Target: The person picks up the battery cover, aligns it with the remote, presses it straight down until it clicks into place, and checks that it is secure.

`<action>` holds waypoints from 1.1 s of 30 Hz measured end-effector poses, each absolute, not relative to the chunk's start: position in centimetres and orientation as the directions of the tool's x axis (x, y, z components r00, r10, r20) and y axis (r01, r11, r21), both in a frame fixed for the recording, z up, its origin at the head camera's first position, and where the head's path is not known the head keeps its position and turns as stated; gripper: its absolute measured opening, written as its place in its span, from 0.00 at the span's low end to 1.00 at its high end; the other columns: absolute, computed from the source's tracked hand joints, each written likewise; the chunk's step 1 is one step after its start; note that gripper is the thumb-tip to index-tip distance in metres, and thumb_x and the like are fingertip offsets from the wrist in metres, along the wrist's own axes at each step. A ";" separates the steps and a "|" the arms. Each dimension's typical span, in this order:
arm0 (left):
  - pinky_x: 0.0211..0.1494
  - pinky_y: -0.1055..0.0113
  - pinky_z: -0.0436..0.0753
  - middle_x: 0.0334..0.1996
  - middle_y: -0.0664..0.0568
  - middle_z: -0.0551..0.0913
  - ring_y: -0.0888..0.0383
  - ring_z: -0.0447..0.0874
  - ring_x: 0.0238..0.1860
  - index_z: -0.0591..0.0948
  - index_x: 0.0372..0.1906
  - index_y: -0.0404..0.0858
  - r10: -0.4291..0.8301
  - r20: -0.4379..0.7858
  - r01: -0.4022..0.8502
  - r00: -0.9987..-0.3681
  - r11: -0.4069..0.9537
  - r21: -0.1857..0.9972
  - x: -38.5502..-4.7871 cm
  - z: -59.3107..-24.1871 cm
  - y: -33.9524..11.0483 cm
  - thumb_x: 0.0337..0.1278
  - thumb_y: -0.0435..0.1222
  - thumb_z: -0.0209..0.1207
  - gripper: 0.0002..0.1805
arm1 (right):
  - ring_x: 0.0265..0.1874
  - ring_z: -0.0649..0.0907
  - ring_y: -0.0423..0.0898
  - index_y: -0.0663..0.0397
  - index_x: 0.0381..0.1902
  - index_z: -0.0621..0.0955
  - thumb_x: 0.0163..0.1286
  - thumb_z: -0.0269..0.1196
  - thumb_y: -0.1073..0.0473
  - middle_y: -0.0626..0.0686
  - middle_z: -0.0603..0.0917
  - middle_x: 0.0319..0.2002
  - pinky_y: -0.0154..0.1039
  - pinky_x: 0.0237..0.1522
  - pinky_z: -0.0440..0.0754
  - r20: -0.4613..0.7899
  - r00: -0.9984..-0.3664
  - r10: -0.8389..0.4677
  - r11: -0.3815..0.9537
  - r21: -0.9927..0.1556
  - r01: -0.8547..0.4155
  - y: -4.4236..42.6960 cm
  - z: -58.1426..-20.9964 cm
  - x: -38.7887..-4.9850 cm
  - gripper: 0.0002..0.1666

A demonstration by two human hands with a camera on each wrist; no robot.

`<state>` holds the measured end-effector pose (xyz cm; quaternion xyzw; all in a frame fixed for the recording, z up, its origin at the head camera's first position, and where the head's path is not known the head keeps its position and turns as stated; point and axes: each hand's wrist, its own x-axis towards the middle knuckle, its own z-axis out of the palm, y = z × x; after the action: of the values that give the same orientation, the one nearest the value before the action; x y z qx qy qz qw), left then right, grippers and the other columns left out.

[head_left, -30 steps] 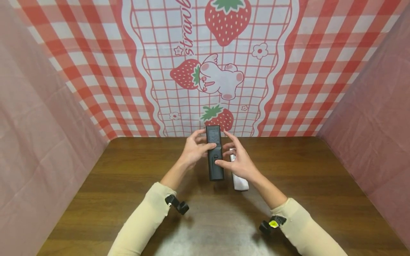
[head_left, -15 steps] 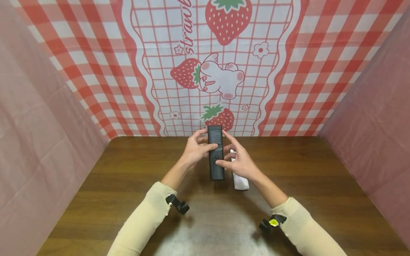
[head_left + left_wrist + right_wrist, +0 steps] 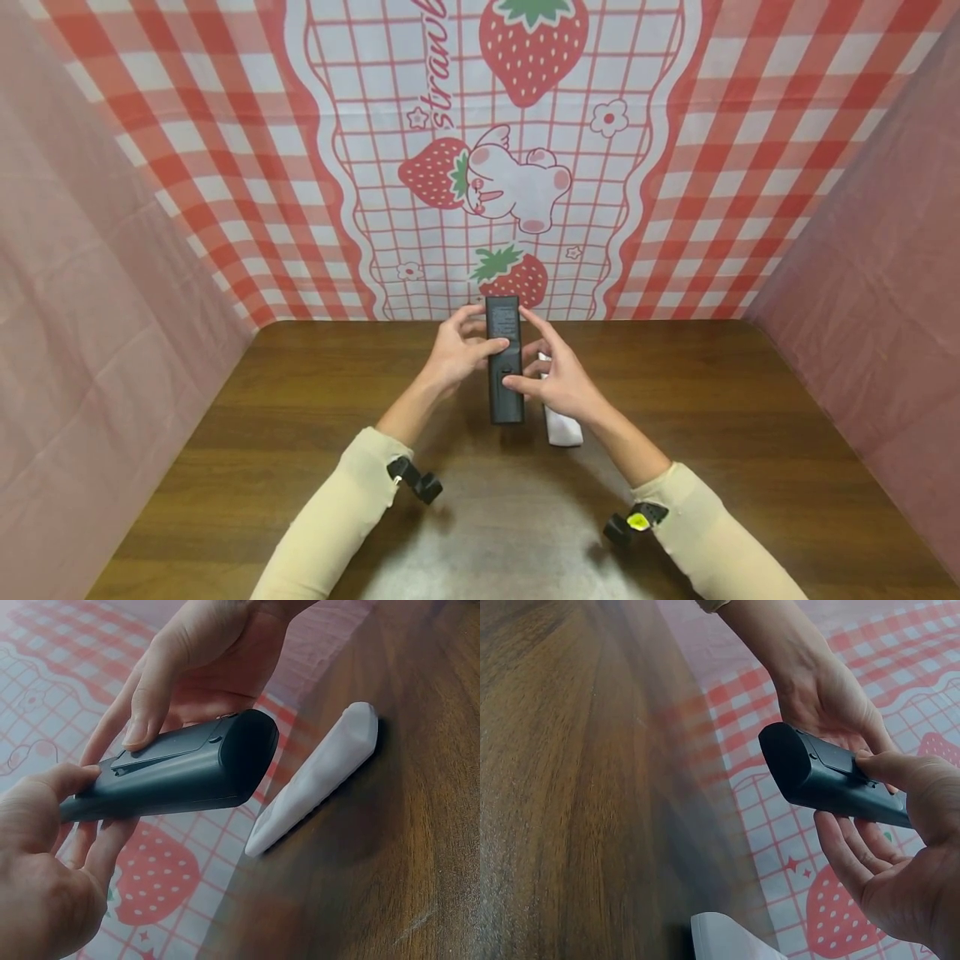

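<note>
A black remote control (image 3: 506, 408) is held back side up above the table, between both hands. Its battery cover (image 3: 169, 750) looks in place in the left wrist view. My left hand (image 3: 453, 350) grips the far part from the left, thumb on the back and fingers behind the edge. My right hand (image 3: 564, 383) holds the nearer part from the right, its thumb pressing the battery cover and its fingers partly hidden. Just right of the remote, a long white object (image 3: 322, 772) lies on the table, partly behind my right hand in the head view; its kind is unclear.
The brown wooden table (image 3: 300, 467) ends at a strawberry-printed checked cloth (image 3: 667, 275) hanging at the back. Pink cloth walls (image 3: 862, 275) stand at both sides. Each forearm carries a black wrist camera (image 3: 416, 481).
Both hands keep their hold on the remote control, which has shifted only very slightly. The white object has not moved.
</note>
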<state>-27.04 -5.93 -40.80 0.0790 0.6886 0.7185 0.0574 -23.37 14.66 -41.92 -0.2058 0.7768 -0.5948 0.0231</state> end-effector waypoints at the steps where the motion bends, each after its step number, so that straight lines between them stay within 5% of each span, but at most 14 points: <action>1: 0.40 0.66 0.95 0.67 0.28 0.84 0.52 0.94 0.49 0.69 0.84 0.34 0.192 0.035 0.027 -0.981 -0.044 0.999 -27.0 -40.8 -5.9 0.70 0.25 0.71 0.41 | 0.37 0.91 0.47 0.45 0.94 0.54 0.71 0.76 0.72 0.72 0.83 0.53 0.61 0.38 0.98 0.209 -0.914 -0.347 0.209 -0.933 -0.292 14.7 -41.9 -23.4 0.65; 15: 0.43 0.59 0.98 0.61 0.32 0.87 0.58 0.92 0.42 0.71 0.83 0.34 0.190 0.056 0.048 -0.980 -0.050 0.998 -27.0 -40.9 -6.1 0.69 0.24 0.71 0.40 | 0.35 0.91 0.47 0.45 0.94 0.54 0.71 0.75 0.72 0.73 0.85 0.52 0.66 0.38 0.97 0.210 -0.913 -0.351 0.194 -0.937 -0.290 14.5 -42.0 -23.4 0.64; 23: 0.38 0.65 0.95 0.60 0.32 0.87 0.57 0.93 0.42 0.71 0.82 0.34 0.185 0.058 0.053 -0.981 -0.036 0.998 -27.0 -41.0 -6.0 0.69 0.25 0.71 0.39 | 0.35 0.91 0.47 0.44 0.94 0.53 0.71 0.75 0.72 0.73 0.85 0.52 0.66 0.39 0.97 0.202 -0.912 -0.357 0.196 -0.938 -0.285 14.6 -42.2 -23.4 0.65; 33: 0.46 0.53 0.99 0.59 0.33 0.87 0.57 0.93 0.42 0.72 0.81 0.34 0.188 0.049 0.040 -0.981 -0.052 0.998 -26.9 -41.2 -6.0 0.68 0.24 0.71 0.38 | 0.34 0.91 0.49 0.43 0.94 0.53 0.71 0.75 0.72 0.73 0.85 0.52 0.64 0.36 0.97 0.195 -0.909 -0.369 0.178 -0.945 -0.274 14.6 -42.5 -23.4 0.65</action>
<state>-26.91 -6.03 -41.18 0.0830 0.6864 0.7206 0.0516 -23.42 14.62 -42.47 -0.2098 0.7663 -0.6060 0.0389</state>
